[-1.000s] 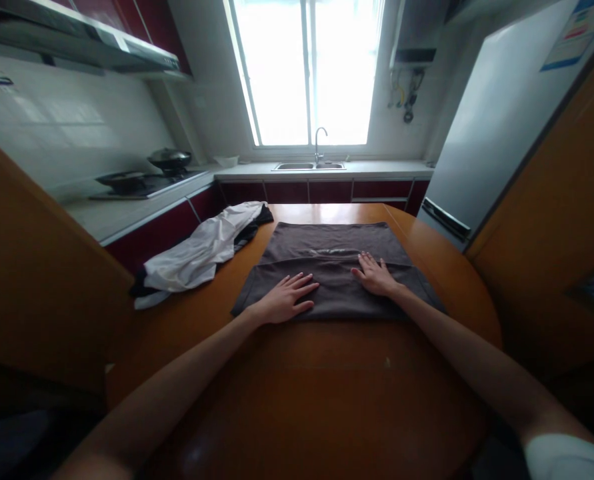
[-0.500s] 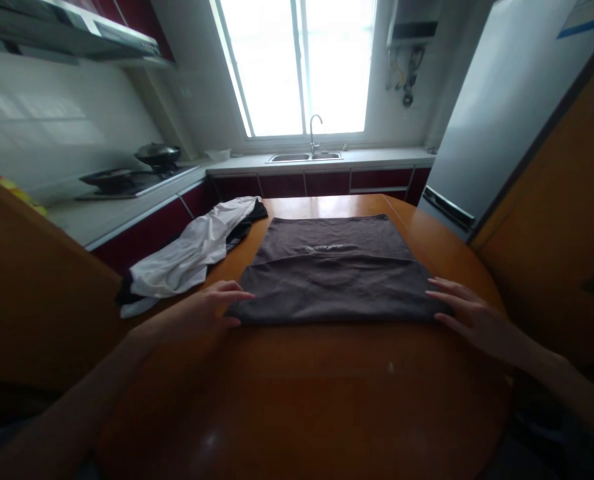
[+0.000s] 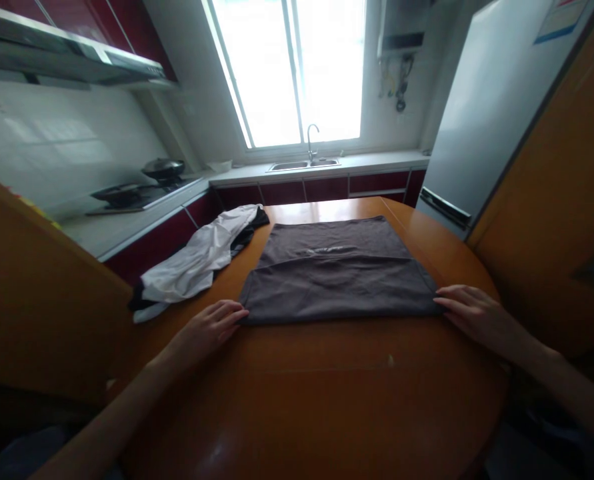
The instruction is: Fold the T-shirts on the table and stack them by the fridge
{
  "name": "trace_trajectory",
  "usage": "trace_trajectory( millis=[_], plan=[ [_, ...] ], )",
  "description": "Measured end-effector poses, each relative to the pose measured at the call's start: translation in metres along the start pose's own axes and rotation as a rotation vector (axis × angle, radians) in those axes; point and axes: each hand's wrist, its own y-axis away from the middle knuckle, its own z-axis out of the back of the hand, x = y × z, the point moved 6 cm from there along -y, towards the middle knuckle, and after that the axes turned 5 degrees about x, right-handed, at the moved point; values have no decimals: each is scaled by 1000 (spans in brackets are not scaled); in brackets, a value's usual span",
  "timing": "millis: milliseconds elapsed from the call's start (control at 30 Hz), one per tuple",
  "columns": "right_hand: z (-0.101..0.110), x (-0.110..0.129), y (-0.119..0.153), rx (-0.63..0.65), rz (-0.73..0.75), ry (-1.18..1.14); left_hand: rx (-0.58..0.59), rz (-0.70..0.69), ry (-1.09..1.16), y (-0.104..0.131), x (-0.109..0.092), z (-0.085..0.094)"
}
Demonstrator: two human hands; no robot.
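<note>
The dark grey garment (image 3: 339,283) lies folded and flat on the wooden table (image 3: 317,400), its near part doubled over, with light lettering visible beyond the fold. The left hand (image 3: 219,323) and the right hand (image 3: 469,310) have their fingers closed on its two near corners, one at each side. A loose white cloth (image 3: 197,257) rests with dark fabric (image 3: 249,233) on the table, left of the garment and apart from it.

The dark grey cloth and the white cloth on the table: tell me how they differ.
The dark grey cloth lies flat and neatly folded; the white cloth lies rumpled. Both hands are at the grey cloth's near corners, while neither touches the white cloth. Both cloths rest on the wooden table.
</note>
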Motion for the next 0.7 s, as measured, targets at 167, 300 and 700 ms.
trace_trajectory(
  millis=[167,300,700],
  plan=[
    [1,-1,-4,-64,0,-25,-32,41,6,-4,-4,1],
    [15,-4,-6,-119,-54,-138,-41,69,29,-4,-9,16],
    [102,16,22,-155,-198,-629,-180,91,322,45,-39,120]
  ],
)
